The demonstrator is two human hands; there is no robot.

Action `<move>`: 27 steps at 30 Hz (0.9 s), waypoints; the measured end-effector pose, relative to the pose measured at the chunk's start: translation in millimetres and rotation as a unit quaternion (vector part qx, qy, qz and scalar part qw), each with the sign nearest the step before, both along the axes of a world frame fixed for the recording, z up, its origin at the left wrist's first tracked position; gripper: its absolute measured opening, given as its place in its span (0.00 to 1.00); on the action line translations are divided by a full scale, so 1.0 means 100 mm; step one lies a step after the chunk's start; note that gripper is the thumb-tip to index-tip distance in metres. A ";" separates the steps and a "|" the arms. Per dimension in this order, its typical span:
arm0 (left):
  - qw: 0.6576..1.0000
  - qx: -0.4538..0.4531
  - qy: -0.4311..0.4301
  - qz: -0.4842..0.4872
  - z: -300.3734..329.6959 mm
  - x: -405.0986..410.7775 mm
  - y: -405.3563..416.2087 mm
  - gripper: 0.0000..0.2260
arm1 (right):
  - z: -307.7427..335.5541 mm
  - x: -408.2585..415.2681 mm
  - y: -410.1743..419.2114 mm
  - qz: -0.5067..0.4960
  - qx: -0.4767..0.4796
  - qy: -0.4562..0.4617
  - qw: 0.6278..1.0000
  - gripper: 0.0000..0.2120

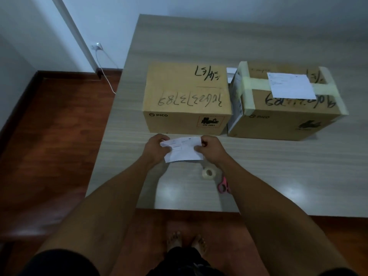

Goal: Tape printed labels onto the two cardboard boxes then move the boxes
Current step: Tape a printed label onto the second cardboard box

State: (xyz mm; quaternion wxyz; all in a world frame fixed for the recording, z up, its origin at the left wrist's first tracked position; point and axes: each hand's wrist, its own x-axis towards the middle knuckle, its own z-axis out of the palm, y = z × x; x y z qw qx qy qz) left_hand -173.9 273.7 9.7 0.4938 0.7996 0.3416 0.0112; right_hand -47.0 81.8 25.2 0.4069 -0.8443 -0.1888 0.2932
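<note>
Two cardboard boxes stand side by side on the table. The left box [187, 96] has a bare top with black handwriting. The right box [286, 104] is wrapped in pale tape bands and carries a white printed label [290, 85] on its top. Just in front of the left box, my left hand [157, 148] and my right hand [211, 149] each pinch one side of a second white printed label [183, 149], holding it above the table. A roll of clear tape [208, 173] lies on the table below the paper, beside pink-handled scissors [224, 186].
The pale wood-grain table [278, 176] reaches a white wall at the back. Its left and front edges drop to a red-brown wooden floor [59, 146]. A white cable [105, 74] hangs from a wall socket at the left. My bare feet show below the front edge.
</note>
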 end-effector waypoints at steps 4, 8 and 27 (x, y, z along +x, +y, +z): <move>0.994 -0.084 -0.048 0.053 0.38 0.08 0.07 0.13 | 0.42 0.08 0.05 -0.065 0.064 0.072 0.993 0.10; 0.988 -0.097 -0.103 0.062 0.77 0.16 0.09 0.12 | 0.77 0.17 0.08 -0.081 0.102 0.042 0.991 0.10; 0.981 0.024 -0.137 0.135 1.11 1.21 0.46 0.07 | 1.19 1.25 0.51 -0.115 0.121 -0.055 0.984 0.08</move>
